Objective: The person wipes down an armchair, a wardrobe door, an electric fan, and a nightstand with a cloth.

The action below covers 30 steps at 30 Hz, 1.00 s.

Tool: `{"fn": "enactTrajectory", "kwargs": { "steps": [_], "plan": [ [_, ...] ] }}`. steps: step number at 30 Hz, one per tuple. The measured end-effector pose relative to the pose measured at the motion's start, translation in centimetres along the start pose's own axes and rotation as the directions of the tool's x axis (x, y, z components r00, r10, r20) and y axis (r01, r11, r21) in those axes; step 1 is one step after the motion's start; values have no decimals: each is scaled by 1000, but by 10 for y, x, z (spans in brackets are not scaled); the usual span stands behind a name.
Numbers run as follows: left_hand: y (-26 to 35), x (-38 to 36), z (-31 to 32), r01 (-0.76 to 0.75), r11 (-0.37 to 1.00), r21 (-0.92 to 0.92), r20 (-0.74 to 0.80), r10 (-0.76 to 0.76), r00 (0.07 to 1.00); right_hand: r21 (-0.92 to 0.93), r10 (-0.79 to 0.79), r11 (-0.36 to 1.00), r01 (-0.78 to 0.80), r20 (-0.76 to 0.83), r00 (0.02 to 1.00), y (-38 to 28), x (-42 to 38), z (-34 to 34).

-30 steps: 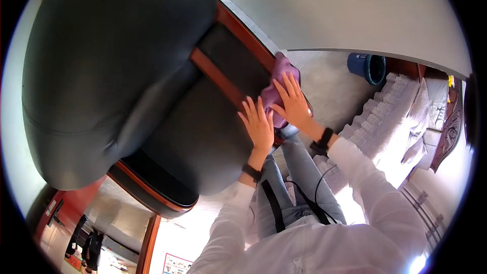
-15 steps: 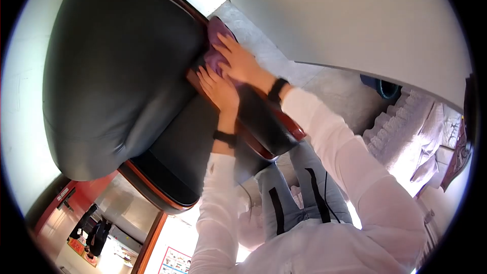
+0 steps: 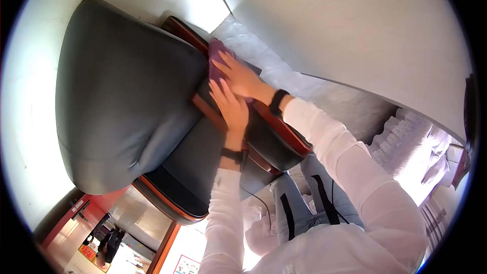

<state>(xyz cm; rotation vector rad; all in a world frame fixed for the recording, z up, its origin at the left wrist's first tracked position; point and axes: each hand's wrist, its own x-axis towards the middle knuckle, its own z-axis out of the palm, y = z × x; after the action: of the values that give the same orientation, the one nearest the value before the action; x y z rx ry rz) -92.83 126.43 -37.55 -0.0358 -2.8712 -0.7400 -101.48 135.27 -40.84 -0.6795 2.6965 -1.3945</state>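
Observation:
A purple cloth (image 3: 216, 56) lies over the padded armrest of a black leather chair (image 3: 127, 91) with red-brown wooden trim. My right hand (image 3: 238, 77) presses on the cloth with its fingers spread. Beside it, my left hand (image 3: 231, 105) rests at the cloth's lower edge and on the armrest, fingers stretched out. Dark bands circle both wrists. The near part of the armrest (image 3: 276, 144) shows in front of my right forearm, close to my legs.
A large pale panel (image 3: 355, 25) stands at the upper right. Bedding with a lace edge (image 3: 406, 139) is at the right. A person in dark clothes (image 3: 110, 243) is far off at the lower left. A thin cable (image 3: 264, 204) hangs near my legs.
The view has shifted, so the chair appears lower and further right. Both hands remain on the cloth and armrest, with my left hand slightly closer to my right.

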Motion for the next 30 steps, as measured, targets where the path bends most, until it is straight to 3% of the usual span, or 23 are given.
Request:
{"fn": "enactTrajectory", "kwargs": {
  "steps": [1, 3, 7, 12, 17, 18, 22, 25, 28, 30],
  "plan": [
    [-7, 11, -5, -34, 999, -42, -25, 33, 999, 39, 15, 999, -15, 10, 1000, 7, 18, 5],
    [-22, 28, -16, -102, 987, -121, -69, 94, 993, -32, -108, 994, 109, 34, 994, 18, 56, 5],
    [-40, 18, 0, -5, 983, -181, -62, -7, 998, 29, -225, 974, 223, 159, 961, 24, 91, -2],
    [-45, 16, -7, 47, 970, -239, -142, -83, 986, 13, -247, 968, 250, 217, 944, 27, 148, 9],
    [-56, 16, 4, 2, 979, -206, -124, -28, 992, -199, -225, 932, 303, 340, 913, 28, 237, 22],
    [-57, 15, 4, 14, 983, -183, -108, -34, 994, -239, -259, 916, 322, 261, 930, 37, 246, 36],
    [-57, 17, 6, -13, 977, -214, -151, -20, 988, -248, -90, 961, 124, 141, 986, 20, 264, 49],
    [-58, 15, 4, 1, 987, -163, -115, -20, 993, -136, 7, 991, 2, 67, 998, 15, 256, 48],
    [-51, 16, 3, 20, 982, -188, -124, -44, 991, 96, 240, 966, -242, 33, 970, 34, 228, 33],
    [-51, 13, 1, 14, 978, -210, -136, -43, 990, 232, 181, 956, -180, 19, 983, 67, 181, 41]
  ]
}}
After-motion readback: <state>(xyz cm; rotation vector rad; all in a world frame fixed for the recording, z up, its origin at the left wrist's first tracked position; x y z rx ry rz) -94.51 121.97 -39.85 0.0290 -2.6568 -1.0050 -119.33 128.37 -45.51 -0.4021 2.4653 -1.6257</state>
